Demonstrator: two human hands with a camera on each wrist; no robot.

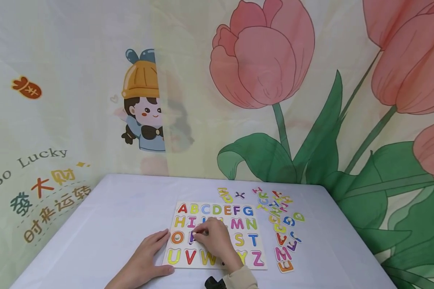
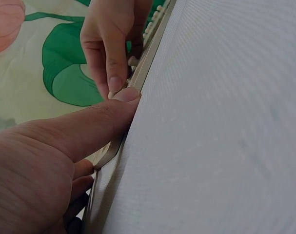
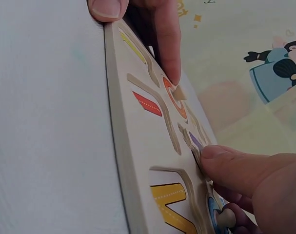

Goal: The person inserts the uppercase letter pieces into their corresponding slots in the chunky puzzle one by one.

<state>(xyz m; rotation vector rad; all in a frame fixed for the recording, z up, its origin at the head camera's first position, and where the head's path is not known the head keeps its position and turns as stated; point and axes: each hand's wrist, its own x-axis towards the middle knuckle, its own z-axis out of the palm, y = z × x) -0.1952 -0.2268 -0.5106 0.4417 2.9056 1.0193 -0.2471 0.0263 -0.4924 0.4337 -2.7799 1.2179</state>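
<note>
A white alphabet puzzle board (image 1: pixel 165 260) lies flat, with rows of coloured letters from A to Z. My left hand (image 1: pixel 141 257) steadies its near left corner, thumb at the near edge and straight fingers along the left side. Over the third row, my right hand (image 1: pixel 217 239) pinches the purple letter P piece (image 1: pixel 191 237) at its slot. Left of it, a knobbed orange letter O piece (image 1: pixel 177 237) sits in its recess. A blue piece with a knob (image 3: pixel 226 218) shows below my right fingers in the right wrist view. The right hand covers several letters in the head view.
Loose letter pieces lie in a scattered column right of the board, including a pink M (image 1: pixel 283 253) and an orange E (image 1: pixel 285 266). A purple X (image 1: pixel 240 195) lies behind the board. The white-covered table (image 1: pixel 105 224) meets a printed curtain with tulips.
</note>
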